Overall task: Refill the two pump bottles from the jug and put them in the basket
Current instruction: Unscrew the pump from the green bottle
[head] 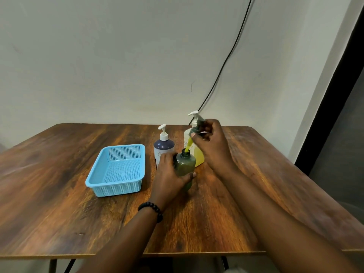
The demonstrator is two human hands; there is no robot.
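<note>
The left hand is wrapped around the green bottle, with the thumb across its front and the fingers closed behind it. The bottle stands upright on the tabletop, about midway between the left and right edges and somewhat nearer the far edge. Its neck is open.

The right hand is closed on the dark pump head, which is raised above the bottle. The yellow-coated pump tube hangs from the pump head, and its lower end sits in the bottle's neck.

The jug, holding yellow liquid and fitted with a white pump, stands just behind the green bottle and is partly hidden by the right hand. The white bottle, with a dark upper part and a white pump, stands just left of the jug, behind the left hand.

The blue basket rests on the tabletop left of the bottles, apart from them. A beaded bracelet is on the left wrist.
</note>
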